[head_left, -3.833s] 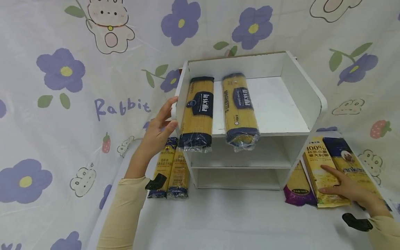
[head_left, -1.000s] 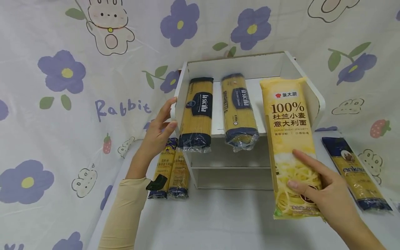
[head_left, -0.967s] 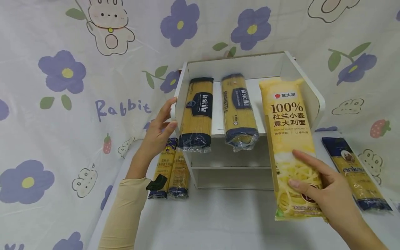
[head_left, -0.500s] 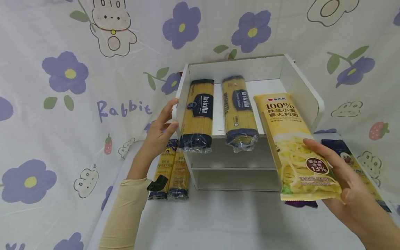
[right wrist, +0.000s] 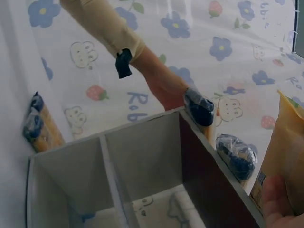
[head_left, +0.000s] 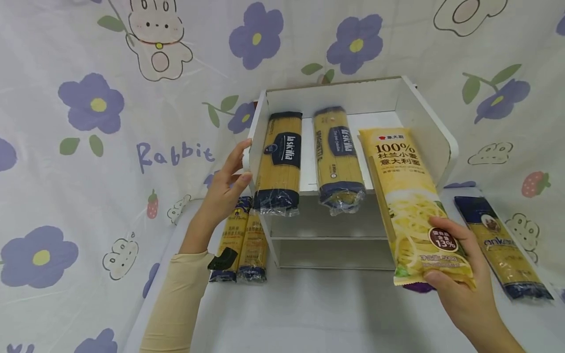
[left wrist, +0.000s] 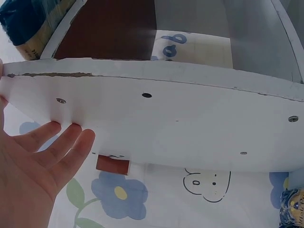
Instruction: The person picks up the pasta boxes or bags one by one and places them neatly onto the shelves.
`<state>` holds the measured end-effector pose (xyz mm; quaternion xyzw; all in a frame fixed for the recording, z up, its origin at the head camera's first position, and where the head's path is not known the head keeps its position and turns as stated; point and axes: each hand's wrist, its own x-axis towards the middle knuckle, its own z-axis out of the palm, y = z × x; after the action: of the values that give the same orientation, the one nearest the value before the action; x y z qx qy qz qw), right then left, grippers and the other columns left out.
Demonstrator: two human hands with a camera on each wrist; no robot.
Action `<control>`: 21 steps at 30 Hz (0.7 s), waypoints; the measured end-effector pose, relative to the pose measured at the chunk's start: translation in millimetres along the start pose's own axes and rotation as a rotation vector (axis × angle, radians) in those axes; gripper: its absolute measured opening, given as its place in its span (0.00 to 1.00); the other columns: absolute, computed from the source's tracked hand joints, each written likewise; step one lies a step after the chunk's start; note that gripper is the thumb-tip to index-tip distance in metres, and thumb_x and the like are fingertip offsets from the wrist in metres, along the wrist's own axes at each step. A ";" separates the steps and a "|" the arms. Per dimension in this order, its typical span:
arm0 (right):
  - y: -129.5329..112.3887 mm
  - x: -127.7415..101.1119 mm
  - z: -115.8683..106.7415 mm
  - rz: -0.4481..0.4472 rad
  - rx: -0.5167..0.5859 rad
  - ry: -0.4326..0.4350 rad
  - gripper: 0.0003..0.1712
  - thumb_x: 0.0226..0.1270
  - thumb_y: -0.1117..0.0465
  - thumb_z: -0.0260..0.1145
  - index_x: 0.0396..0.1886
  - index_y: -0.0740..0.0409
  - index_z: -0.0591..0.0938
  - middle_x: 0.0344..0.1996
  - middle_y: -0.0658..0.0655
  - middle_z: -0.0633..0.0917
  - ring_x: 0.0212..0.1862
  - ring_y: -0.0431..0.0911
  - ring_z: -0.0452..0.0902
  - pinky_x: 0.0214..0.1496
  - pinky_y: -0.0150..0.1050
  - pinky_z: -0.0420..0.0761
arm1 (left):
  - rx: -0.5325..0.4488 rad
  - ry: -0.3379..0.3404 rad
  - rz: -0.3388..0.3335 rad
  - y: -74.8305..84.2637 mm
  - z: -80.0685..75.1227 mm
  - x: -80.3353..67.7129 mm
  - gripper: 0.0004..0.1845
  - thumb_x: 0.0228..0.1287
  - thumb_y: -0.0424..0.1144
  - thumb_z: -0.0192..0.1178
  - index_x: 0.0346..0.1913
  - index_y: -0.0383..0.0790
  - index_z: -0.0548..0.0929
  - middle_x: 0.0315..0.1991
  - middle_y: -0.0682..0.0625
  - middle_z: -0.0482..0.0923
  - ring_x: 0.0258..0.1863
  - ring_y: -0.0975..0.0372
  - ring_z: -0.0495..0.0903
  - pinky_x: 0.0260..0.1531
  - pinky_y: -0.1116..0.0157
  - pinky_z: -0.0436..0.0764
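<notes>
In the head view my right hand point(head_left: 463, 279) grips the lower end of a yellow spaghetti packet point(head_left: 397, 181), thumb at its bottom corner. The packet slants, its far end over the right part of the white shelf unit's point(head_left: 425, 122) top; contact there is unclear. Two blue-and-yellow spaghetti packs, one at the left point(head_left: 278, 179) and one in the middle point(head_left: 340, 166), lie on that top and overhang its front. My left hand point(head_left: 220, 189) touches the unit's left side panel. In the left wrist view several extended fingers point(left wrist: 78, 156) rest against the panel.
Two pasta packs, an outer one point(head_left: 229, 233) and an inner one point(head_left: 253, 245), stand left of the unit. On the right lies a blue-and-gold pack point(head_left: 507, 245). A purple packet end point(head_left: 418, 288) shows beneath the held packet.
My right hand has lifted the yellow packet from the table's right side to the shelf top. The packet has tilted back, and the hand has shifted to its bottom end. My left hand stays put.
</notes>
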<state>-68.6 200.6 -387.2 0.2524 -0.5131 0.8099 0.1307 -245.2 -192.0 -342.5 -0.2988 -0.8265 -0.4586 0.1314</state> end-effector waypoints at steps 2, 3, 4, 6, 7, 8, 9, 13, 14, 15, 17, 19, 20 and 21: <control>-0.1 0.9 2.2 0.018 -0.090 0.043 0.38 0.66 0.79 0.59 0.74 0.71 0.56 0.67 0.60 0.63 0.57 0.42 0.73 0.51 0.28 0.83 | 0.002 0.000 -0.001 -0.5 0.3 -0.1 0.43 0.62 0.76 0.42 0.78 0.66 0.52 0.75 0.51 0.63 0.71 0.49 0.70 0.64 0.43 0.74; -0.7 1.4 3.2 0.034 -0.139 0.066 0.38 0.66 0.79 0.59 0.73 0.69 0.57 0.66 0.59 0.64 0.56 0.41 0.73 0.50 0.28 0.83 | 0.000 0.002 -0.002 -1.0 0.4 -0.2 0.43 0.62 0.76 0.42 0.78 0.66 0.52 0.75 0.50 0.64 0.70 0.49 0.70 0.63 0.43 0.74; -1.4 2.1 3.7 0.051 -0.187 0.085 0.38 0.66 0.79 0.60 0.73 0.68 0.58 0.65 0.58 0.65 0.55 0.40 0.74 0.49 0.27 0.83 | -0.003 0.004 -0.002 -1.2 0.5 -0.2 0.43 0.62 0.76 0.42 0.78 0.67 0.52 0.74 0.50 0.65 0.70 0.49 0.71 0.63 0.43 0.74; -2.4 4.2 4.4 0.079 -0.275 0.118 0.37 0.66 0.79 0.60 0.73 0.66 0.61 0.63 0.55 0.67 0.53 0.39 0.74 0.47 0.25 0.83 | -0.009 0.011 -0.003 -1.6 0.7 0.1 0.43 0.62 0.77 0.42 0.77 0.67 0.52 0.74 0.50 0.67 0.69 0.50 0.72 0.63 0.42 0.74; -2.9 5.8 4.4 0.092 -0.320 0.139 0.37 0.66 0.79 0.60 0.73 0.64 0.62 0.63 0.54 0.68 0.52 0.39 0.75 0.45 0.25 0.83 | -0.013 0.013 -0.004 -2.0 0.8 0.2 0.43 0.62 0.77 0.42 0.77 0.67 0.53 0.73 0.49 0.67 0.69 0.50 0.72 0.63 0.42 0.74; -3.1 7.5 4.1 0.099 -0.355 0.155 0.36 0.66 0.78 0.60 0.73 0.64 0.63 0.62 0.53 0.68 0.51 0.39 0.75 0.44 0.24 0.83 | -0.018 0.015 -0.003 -2.4 0.8 0.2 0.43 0.62 0.77 0.43 0.77 0.67 0.53 0.73 0.49 0.67 0.69 0.50 0.72 0.63 0.41 0.74; -3.3 9.3 3.8 0.110 -0.385 0.175 0.36 0.65 0.78 0.61 0.72 0.63 0.64 0.62 0.53 0.69 0.50 0.39 0.75 0.44 0.24 0.83 | -0.021 0.016 -0.002 -2.7 0.9 0.2 0.43 0.62 0.76 0.43 0.77 0.67 0.53 0.72 0.48 0.68 0.68 0.50 0.72 0.62 0.41 0.74; -3.4 18.0 3.1 0.171 -0.505 0.274 0.35 0.66 0.76 0.62 0.72 0.57 0.67 0.63 0.50 0.69 0.50 0.39 0.75 0.41 0.22 0.82 | -0.028 0.013 0.003 -2.6 0.8 0.5 0.43 0.62 0.76 0.43 0.77 0.66 0.53 0.72 0.47 0.69 0.68 0.51 0.73 0.62 0.41 0.74; -3.2 20.3 3.0 0.183 -0.520 0.295 0.35 0.66 0.75 0.62 0.72 0.55 0.68 0.64 0.50 0.69 0.50 0.39 0.75 0.41 0.22 0.82 | -0.027 0.013 0.003 -2.5 0.7 0.4 0.43 0.62 0.76 0.43 0.77 0.66 0.53 0.72 0.47 0.69 0.67 0.51 0.73 0.62 0.41 0.74; -2.8 22.7 2.9 0.192 -0.531 0.313 0.34 0.67 0.75 0.63 0.72 0.55 0.69 0.64 0.49 0.69 0.50 0.39 0.75 0.41 0.22 0.82 | -0.027 0.013 0.003 -2.4 0.6 0.4 0.43 0.62 0.76 0.43 0.77 0.66 0.53 0.72 0.47 0.69 0.67 0.51 0.73 0.62 0.41 0.74; -1.8 27.7 2.6 0.197 -0.528 0.346 0.34 0.67 0.74 0.63 0.71 0.54 0.70 0.65 0.50 0.70 0.51 0.38 0.76 0.42 0.21 0.82 | -0.025 0.014 0.003 -2.3 0.4 0.3 0.43 0.62 0.76 0.43 0.77 0.66 0.53 0.72 0.47 0.69 0.67 0.51 0.73 0.62 0.41 0.74; 0.0 32.8 1.5 0.182 -0.496 0.373 0.33 0.67 0.74 0.63 0.70 0.55 0.71 0.64 0.51 0.70 0.51 0.38 0.77 0.43 0.21 0.82 | -0.023 0.015 0.004 -2.4 0.3 0.2 0.43 0.62 0.76 0.43 0.78 0.66 0.53 0.72 0.46 0.69 0.67 0.51 0.73 0.62 0.42 0.74; 1.2 35.0 0.6 0.168 -0.475 0.385 0.32 0.66 0.75 0.63 0.70 0.56 0.71 0.64 0.51 0.71 0.52 0.39 0.78 0.44 0.21 0.82 | -0.023 0.014 0.007 -2.5 0.4 0.3 0.43 0.62 0.76 0.43 0.78 0.65 0.53 0.71 0.46 0.69 0.67 0.51 0.73 0.62 0.42 0.75; 2.5 37.3 -0.4 0.153 -0.461 0.396 0.32 0.66 0.75 0.63 0.69 0.58 0.72 0.64 0.52 0.71 0.52 0.39 0.78 0.44 0.21 0.82 | -0.022 0.014 0.009 -2.6 0.5 0.3 0.43 0.62 0.76 0.43 0.78 0.65 0.53 0.71 0.46 0.69 0.67 0.51 0.73 0.62 0.42 0.75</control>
<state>-101.2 198.1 -369.0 0.0142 -0.6653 0.7132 0.2202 -247.0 -192.5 -344.4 -0.3006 -0.8192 -0.4690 0.1362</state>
